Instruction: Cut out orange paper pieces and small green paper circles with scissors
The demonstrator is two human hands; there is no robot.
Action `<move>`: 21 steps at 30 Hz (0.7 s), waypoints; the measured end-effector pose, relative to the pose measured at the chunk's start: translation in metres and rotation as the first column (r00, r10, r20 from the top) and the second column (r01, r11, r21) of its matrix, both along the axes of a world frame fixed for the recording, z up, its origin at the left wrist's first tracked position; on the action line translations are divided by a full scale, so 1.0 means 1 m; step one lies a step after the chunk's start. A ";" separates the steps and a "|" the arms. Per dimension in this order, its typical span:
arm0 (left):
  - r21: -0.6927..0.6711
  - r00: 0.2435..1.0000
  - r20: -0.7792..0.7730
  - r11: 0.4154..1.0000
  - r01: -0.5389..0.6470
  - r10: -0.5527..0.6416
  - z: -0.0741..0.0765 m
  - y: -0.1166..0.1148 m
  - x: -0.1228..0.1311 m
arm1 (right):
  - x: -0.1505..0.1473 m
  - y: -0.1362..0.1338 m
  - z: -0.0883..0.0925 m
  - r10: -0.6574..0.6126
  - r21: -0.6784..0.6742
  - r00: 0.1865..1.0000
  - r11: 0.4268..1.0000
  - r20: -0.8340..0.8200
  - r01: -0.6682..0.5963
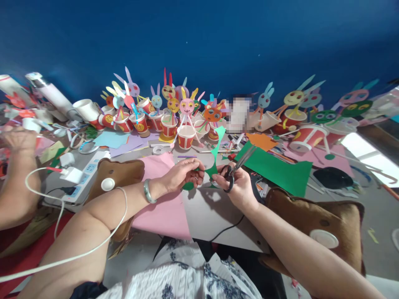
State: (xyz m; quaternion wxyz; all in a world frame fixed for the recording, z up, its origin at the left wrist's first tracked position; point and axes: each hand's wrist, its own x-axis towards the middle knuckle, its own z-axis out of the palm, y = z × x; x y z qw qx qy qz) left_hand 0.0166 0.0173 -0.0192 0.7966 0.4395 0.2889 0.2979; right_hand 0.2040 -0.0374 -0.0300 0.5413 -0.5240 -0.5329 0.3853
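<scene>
My left hand (187, 172), with a bangle on its wrist, is closed with the fingertips pinched on green paper. A strip of cut green paper (212, 167) with curved edges stands up between my two hands. Just under my left fingers shows a green paper disc (188, 186); whether it is held or lies on the table I cannot tell. My right hand (241, 189) is closed around the black handles of a pair of scissors (230, 178). Their blades point up and away to the right, clear of the strip. My right thumb is close to the strip's lower end.
Paper cups (186, 137) with paper rabbit heads line the back. Pink paper (162, 207) lies by my left arm, a green sheet (277, 170) beyond my right hand. Brown cushions (321, 228) sit under both forearms. A white cable (121, 224) crosses my left arm; another person's arm (21, 178) is at left.
</scene>
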 end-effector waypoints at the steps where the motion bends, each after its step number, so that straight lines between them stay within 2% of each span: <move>1: 0.008 1.000 -0.009 1.000 0.007 -0.007 0.001 0.000 0.001 | 0.000 0.000 0.001 -0.005 0.005 1.000 1.000 0.000 0.005; 4: 0.054 0.996 -0.080 0.998 -0.023 0.027 0.004 0.000 0.002 | 0.000 0.000 0.001 -0.024 0.016 1.000 1.000 -0.003 0.024; 7: 0.154 0.963 -0.159 0.969 -0.191 0.215 0.007 0.000 0.002 | 0.004 0.003 -0.003 -0.071 0.067 0.997 0.995 0.028 0.069; 9: 0.237 0.939 -0.165 0.936 -0.259 0.302 0.007 0.000 0.001 | 0.009 0.004 -0.006 -0.137 0.159 0.984 0.980 0.117 0.117; 11: 0.284 0.950 -0.167 0.936 -0.209 0.263 0.007 -0.003 0.001 | 0.012 0.005 -0.007 -0.211 0.302 0.935 0.946 0.285 0.121; 15: 0.207 0.993 -0.105 0.978 -0.035 0.057 0.003 -0.012 0.002 | 0.015 0.001 -0.006 -0.273 0.525 0.788 0.848 0.552 -0.074; 19: 0.181 0.999 0.009 0.983 0.030 -0.032 -0.001 -0.017 0.006 | 0.015 -0.003 -0.005 -0.360 0.603 0.613 0.759 0.703 -0.246; 21: 0.170 0.999 0.023 0.985 0.032 -0.036 -0.002 -0.017 0.007 | 0.015 -0.004 -0.005 -0.389 0.615 0.554 0.727 0.736 -0.306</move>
